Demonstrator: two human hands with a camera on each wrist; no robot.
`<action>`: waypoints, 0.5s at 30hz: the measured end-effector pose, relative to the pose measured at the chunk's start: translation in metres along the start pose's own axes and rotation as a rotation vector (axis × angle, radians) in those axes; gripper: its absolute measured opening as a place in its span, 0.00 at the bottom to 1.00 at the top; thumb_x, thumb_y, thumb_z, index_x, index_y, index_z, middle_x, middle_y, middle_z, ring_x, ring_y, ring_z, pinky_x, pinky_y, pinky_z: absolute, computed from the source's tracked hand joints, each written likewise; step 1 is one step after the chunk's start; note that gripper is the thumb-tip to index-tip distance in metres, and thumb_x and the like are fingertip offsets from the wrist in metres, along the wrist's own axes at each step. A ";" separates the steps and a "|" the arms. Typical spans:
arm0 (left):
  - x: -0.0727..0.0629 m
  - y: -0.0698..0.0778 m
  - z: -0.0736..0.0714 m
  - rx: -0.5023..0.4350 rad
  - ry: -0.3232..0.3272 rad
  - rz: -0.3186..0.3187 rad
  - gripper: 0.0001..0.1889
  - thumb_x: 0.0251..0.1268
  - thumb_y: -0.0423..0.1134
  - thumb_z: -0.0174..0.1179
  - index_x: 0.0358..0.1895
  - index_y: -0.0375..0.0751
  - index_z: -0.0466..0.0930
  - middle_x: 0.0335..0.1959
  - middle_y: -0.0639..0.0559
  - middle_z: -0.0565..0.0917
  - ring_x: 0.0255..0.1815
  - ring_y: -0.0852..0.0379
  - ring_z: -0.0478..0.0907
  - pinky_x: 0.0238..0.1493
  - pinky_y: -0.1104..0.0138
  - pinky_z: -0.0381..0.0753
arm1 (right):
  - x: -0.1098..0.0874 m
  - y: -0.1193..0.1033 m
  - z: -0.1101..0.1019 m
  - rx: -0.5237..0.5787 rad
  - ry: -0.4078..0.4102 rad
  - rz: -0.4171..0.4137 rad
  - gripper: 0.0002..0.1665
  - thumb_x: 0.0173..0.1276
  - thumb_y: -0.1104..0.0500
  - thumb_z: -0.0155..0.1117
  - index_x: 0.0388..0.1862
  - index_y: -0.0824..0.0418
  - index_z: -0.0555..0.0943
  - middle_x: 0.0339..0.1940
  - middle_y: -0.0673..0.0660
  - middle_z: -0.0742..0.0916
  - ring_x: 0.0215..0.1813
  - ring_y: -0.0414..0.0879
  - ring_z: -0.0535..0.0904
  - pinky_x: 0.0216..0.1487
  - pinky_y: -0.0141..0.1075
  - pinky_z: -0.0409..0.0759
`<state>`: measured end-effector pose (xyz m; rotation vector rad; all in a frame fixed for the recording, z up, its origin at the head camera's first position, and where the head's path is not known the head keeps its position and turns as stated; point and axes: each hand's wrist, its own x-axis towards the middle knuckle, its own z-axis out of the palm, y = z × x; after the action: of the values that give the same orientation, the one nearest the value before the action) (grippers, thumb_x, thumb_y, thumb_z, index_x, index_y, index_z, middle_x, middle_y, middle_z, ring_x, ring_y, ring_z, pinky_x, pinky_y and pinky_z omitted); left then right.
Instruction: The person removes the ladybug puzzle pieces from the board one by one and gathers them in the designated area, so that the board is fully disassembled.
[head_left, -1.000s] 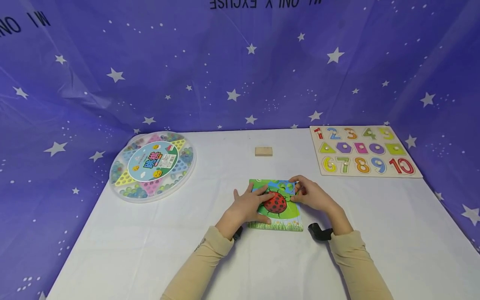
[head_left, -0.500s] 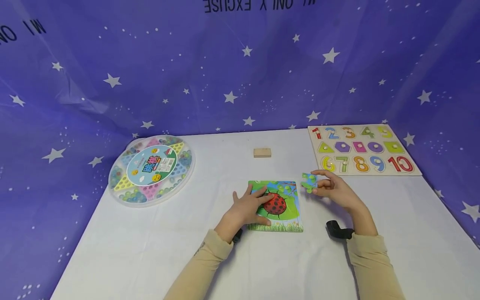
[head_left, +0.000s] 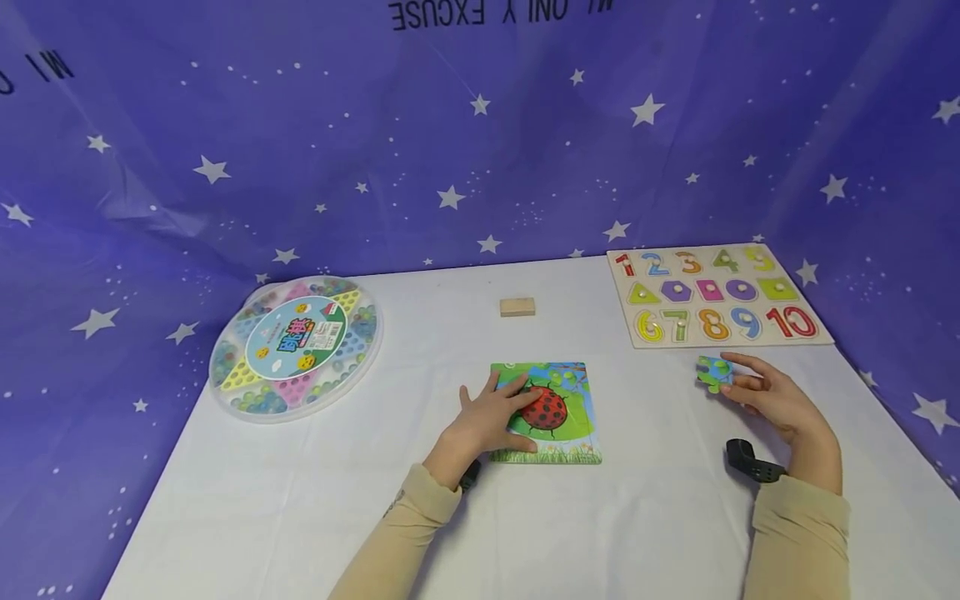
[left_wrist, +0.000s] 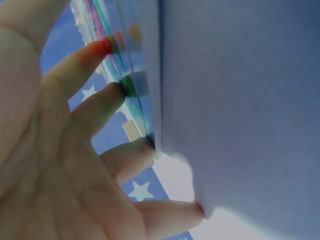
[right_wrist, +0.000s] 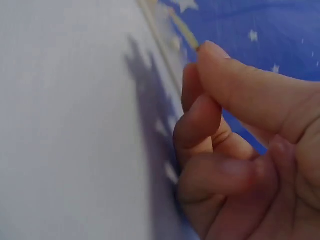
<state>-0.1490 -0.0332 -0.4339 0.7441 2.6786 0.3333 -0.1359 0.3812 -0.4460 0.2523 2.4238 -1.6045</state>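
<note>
A square ladybug jigsaw puzzle [head_left: 562, 421] lies on the white cloth in the head view. My left hand [head_left: 491, 417] rests on its left part with fingers spread, and the palm hides some of the picture. In the left wrist view, the fingertips [left_wrist: 150, 145] of that hand touch the thin puzzle, seen almost edge-on. Well to the right, my right hand [head_left: 776, 400] pinches a small blue and green jigsaw piece [head_left: 712, 372] between thumb and fingers. The right wrist view shows this jigsaw piece [right_wrist: 185, 30] as a thin edge, held off the cloth, with its shadow below.
A wooden number and shape board [head_left: 720, 296] lies at the back right. A small wooden block [head_left: 517, 307] is behind the puzzle. On the left is a round Chinese checkers box [head_left: 296, 346] with marbles. A starry purple sheet [head_left: 420, 150] hangs behind the table.
My right hand has gone from the puzzle's upper right corner out to the right, carrying the jigsaw piece. My left hand has stayed on the puzzle. The view has shifted slightly.
</note>
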 end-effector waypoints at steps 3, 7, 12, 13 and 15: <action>0.000 -0.001 0.001 0.000 0.000 0.006 0.44 0.44 0.64 0.61 0.69 0.63 0.56 0.71 0.59 0.49 0.70 0.42 0.37 0.55 0.33 0.43 | -0.001 0.005 -0.003 -0.048 -0.007 0.009 0.35 0.62 0.51 0.62 0.66 0.52 0.61 0.34 0.47 0.72 0.32 0.38 0.68 0.29 0.31 0.69; 0.000 -0.002 0.002 0.002 0.006 0.015 0.44 0.44 0.64 0.60 0.69 0.63 0.55 0.71 0.59 0.49 0.70 0.42 0.37 0.55 0.33 0.43 | 0.000 0.005 -0.001 -0.128 0.001 0.001 0.40 0.62 0.49 0.61 0.68 0.61 0.57 0.39 0.53 0.68 0.37 0.40 0.65 0.32 0.32 0.69; -0.001 -0.002 0.002 0.000 0.008 0.014 0.44 0.45 0.64 0.60 0.69 0.63 0.55 0.71 0.59 0.49 0.70 0.42 0.37 0.55 0.33 0.43 | 0.003 0.001 0.002 -0.183 0.019 0.003 0.42 0.67 0.49 0.55 0.70 0.67 0.50 0.40 0.57 0.69 0.36 0.38 0.68 0.32 0.32 0.71; -0.001 -0.002 0.001 -0.001 0.006 0.012 0.44 0.45 0.64 0.60 0.69 0.63 0.55 0.71 0.59 0.49 0.70 0.42 0.37 0.56 0.33 0.42 | 0.003 0.000 0.003 -0.190 0.030 -0.003 0.42 0.68 0.50 0.54 0.70 0.68 0.49 0.40 0.57 0.70 0.34 0.38 0.69 0.31 0.32 0.71; -0.002 -0.001 0.001 -0.002 0.004 0.012 0.44 0.45 0.64 0.60 0.69 0.63 0.55 0.71 0.58 0.49 0.70 0.42 0.37 0.56 0.33 0.42 | 0.004 -0.004 0.006 -0.208 0.082 -0.009 0.41 0.69 0.49 0.51 0.69 0.71 0.49 0.40 0.59 0.71 0.31 0.37 0.71 0.28 0.32 0.71</action>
<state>-0.1476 -0.0349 -0.4347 0.7594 2.6787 0.3412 -0.1406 0.3737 -0.4460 0.2753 2.6323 -1.3563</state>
